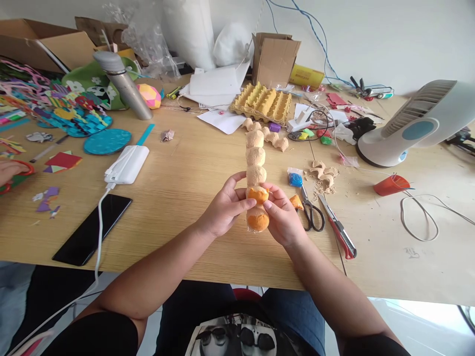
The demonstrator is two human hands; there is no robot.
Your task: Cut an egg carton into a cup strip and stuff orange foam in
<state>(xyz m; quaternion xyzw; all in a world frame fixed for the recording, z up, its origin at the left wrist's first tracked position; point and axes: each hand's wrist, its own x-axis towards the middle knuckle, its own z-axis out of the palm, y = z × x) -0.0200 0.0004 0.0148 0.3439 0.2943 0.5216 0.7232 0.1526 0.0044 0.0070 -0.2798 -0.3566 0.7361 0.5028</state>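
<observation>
Upright in front of me is a strip of beige egg-carton cups (pixel 256 157), held from both sides near its lower end. Orange modelling clay (pixel 258 221) covers much of the lowest cup. More orange clay lies on the cup above, where its edge looks uneven. My left hand (pixel 227 205) grips the strip's left side, thumb across the front. From the right, my right hand (pixel 284 217) pinches the same part with thumb and fingers at the clay. Beside that hand lie a small orange clay piece (pixel 296 201), black-handled scissors (pixel 313 213) and a red utility knife (pixel 339 230).
Behind the strip are a yellow egg tray (pixel 262 103) and more cut carton cups (pixel 275 140). A blue clay packet (pixel 295 178), orange cup (pixel 392 185) and white fan (pixel 406 126) stand right. Left are a phone (pixel 92 228), power bank (pixel 128 165) and another person's hand (pixel 11 170) with scissors.
</observation>
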